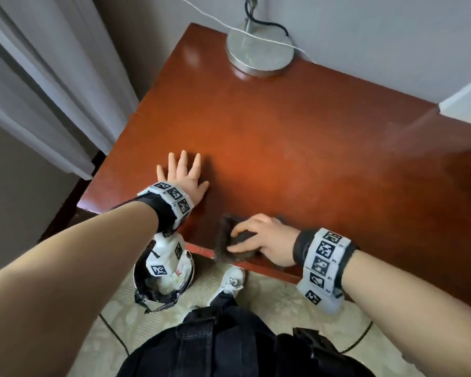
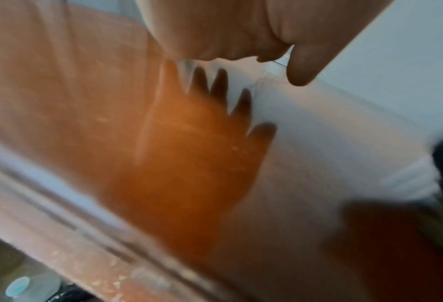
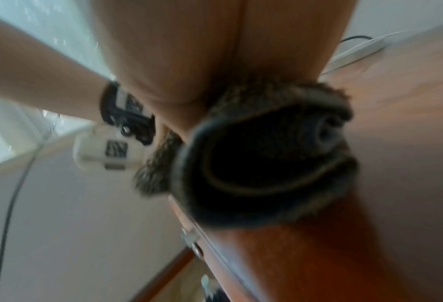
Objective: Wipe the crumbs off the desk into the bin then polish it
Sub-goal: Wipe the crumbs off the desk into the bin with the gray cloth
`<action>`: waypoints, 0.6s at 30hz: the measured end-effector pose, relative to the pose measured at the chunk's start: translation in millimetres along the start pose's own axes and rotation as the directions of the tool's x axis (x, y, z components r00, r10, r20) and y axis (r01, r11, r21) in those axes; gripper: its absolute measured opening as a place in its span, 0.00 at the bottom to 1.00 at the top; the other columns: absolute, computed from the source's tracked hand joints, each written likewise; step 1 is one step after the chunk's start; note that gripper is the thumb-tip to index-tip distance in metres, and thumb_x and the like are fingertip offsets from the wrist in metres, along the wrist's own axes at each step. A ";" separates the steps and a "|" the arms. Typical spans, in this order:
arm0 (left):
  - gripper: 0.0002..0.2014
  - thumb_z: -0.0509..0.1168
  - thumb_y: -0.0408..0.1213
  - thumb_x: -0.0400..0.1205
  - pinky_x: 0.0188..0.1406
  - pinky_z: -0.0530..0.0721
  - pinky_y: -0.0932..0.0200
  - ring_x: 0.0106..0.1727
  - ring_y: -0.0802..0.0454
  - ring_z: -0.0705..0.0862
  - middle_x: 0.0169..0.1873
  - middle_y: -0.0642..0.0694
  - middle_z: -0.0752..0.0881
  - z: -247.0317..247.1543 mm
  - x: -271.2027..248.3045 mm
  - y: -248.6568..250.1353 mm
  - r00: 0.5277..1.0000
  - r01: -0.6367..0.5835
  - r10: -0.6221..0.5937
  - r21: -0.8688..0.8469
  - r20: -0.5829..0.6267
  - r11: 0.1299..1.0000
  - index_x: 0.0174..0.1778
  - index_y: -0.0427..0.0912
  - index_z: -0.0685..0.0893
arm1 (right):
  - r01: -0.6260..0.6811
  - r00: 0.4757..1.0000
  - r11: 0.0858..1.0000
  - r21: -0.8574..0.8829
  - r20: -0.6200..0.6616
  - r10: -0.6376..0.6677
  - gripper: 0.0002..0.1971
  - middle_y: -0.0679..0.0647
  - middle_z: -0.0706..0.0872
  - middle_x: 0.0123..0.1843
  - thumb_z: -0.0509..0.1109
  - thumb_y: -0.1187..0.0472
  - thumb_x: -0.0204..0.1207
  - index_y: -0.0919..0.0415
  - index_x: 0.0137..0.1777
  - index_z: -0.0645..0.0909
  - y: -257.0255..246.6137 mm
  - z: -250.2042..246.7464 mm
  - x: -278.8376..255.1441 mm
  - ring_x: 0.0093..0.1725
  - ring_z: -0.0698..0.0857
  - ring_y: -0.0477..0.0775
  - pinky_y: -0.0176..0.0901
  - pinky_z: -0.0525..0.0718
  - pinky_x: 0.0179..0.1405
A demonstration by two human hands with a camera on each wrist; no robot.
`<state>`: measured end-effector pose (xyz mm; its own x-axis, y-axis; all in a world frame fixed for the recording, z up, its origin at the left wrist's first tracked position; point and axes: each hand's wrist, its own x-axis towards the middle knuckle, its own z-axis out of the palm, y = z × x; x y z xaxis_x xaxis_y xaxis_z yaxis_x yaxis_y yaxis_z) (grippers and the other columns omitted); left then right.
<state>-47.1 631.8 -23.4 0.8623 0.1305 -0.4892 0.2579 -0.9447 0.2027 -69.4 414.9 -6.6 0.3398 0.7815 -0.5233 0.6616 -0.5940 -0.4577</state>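
Note:
The reddish-brown wooden desk (image 1: 269, 126) fills the head view. My left hand (image 1: 184, 174) lies flat on it near the left front corner, fingers straight and spread. My right hand (image 1: 259, 240) grips a dark fuzzy cloth (image 1: 226, 235) at the desk's front edge, fingers curled over it; part of the cloth hangs past the edge. In the right wrist view the cloth (image 3: 261, 163) bulges under my palm on the desk (image 3: 396, 143). A bin (image 1: 163, 281) with a black liner and white rubbish stands on the floor below the left front corner. Pale crumbs (image 2: 112, 284) speckle the desk's edge in the blurred left wrist view.
A round metal lamp base (image 1: 260, 51) stands at the desk's back edge, with a white cord (image 1: 299, 49) and a black cable trailing by it. A white curtain (image 1: 38, 85) hangs left. My white shoe (image 1: 230, 284) stands on the pale carpet beside the bin.

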 end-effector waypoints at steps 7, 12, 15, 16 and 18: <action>0.32 0.46 0.54 0.86 0.78 0.34 0.37 0.81 0.41 0.32 0.81 0.45 0.33 18.2 -1.1 17.8 0.998 -0.023 0.016 0.122 0.059 0.992 0.81 0.55 0.37 | -0.440 0.648 0.813 0.380 -0.492 0.581 0.30 0.50 0.67 0.78 0.51 0.76 0.78 0.49 0.76 0.70 84.7 -45.8 -21.8 0.73 0.64 0.60 0.41 0.59 0.75; 0.33 0.47 0.57 0.85 0.78 0.35 0.36 0.81 0.40 0.32 0.81 0.45 0.33 15.9 -1.5 20.5 0.998 -0.013 0.004 0.140 0.064 0.990 0.81 0.55 0.36 | -0.692 0.562 0.665 0.281 -0.369 0.740 0.32 0.47 0.54 0.81 0.56 0.69 0.78 0.43 0.79 0.57 78.0 -27.1 1.4 0.79 0.54 0.61 0.56 0.60 0.74; 0.33 0.47 0.57 0.84 0.78 0.36 0.35 0.81 0.40 0.32 0.81 0.45 0.33 15.9 -1.9 22.3 0.999 -0.015 0.009 0.139 0.045 0.990 0.81 0.56 0.37 | -0.471 0.807 0.881 0.055 -0.375 0.455 0.33 0.47 0.56 0.81 0.55 0.71 0.78 0.43 0.79 0.58 43.1 1.2 -19.2 0.78 0.54 0.60 0.55 0.60 0.73; 0.33 0.47 0.57 0.84 0.78 0.36 0.35 0.81 0.40 0.32 0.81 0.45 0.34 15.7 -2.5 22.3 0.999 -0.018 0.012 0.145 0.040 0.989 0.81 0.56 0.37 | -0.384 0.879 0.923 -0.002 -0.307 0.365 0.33 0.46 0.56 0.80 0.54 0.72 0.78 0.41 0.79 0.58 31.5 11.5 -30.7 0.78 0.54 0.58 0.54 0.59 0.73; 0.33 0.47 0.57 0.84 0.78 0.37 0.34 0.81 0.39 0.33 0.81 0.45 0.34 15.0 -5.4 23.8 0.999 -0.012 0.006 0.151 0.039 0.989 0.81 0.55 0.38 | -0.231 0.966 0.973 -0.007 -0.124 0.229 0.34 0.43 0.57 0.80 0.52 0.75 0.78 0.39 0.78 0.62 14.1 29.1 -57.4 0.77 0.53 0.54 0.49 0.57 0.75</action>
<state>-52.1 604.2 -28.7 0.8463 0.1133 -0.5206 0.1794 -0.9807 0.0783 -99.1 356.1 -3.9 0.5625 0.6425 -0.5205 0.5695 -0.7574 -0.3194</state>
